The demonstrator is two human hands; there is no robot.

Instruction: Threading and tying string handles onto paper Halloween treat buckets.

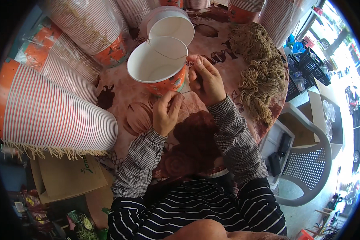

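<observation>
An orange paper bucket (pixel 170 84) with a white inside stands on the table, its mouth tilted toward me. A thin tan cord (pixel 164 55) runs over its mouth from the far rim to my right hand. My right hand (pixel 207 79) is closed beside the bucket's right rim, pinching the cord between thumb and fingers. Below the near side of the bucket, my left hand (pixel 167 114) also pinches a piece of cord, which stretches toward the right hand. Whether both pieces are one cord, I cannot tell. Behind stands another white-lined bucket (pixel 173 29).
A pile of tan cords (pixel 262 70) lies at the table's right. Nested buckets (pixel 60 108) lie at left, cord ends hanging along their lower side; plastic-wrapped stacks (pixel 84 24) stand behind. A grey plastic chair (pixel 308 168) and an open carton (pixel 318 110) are right of the patterned tablecloth (pixel 120 96).
</observation>
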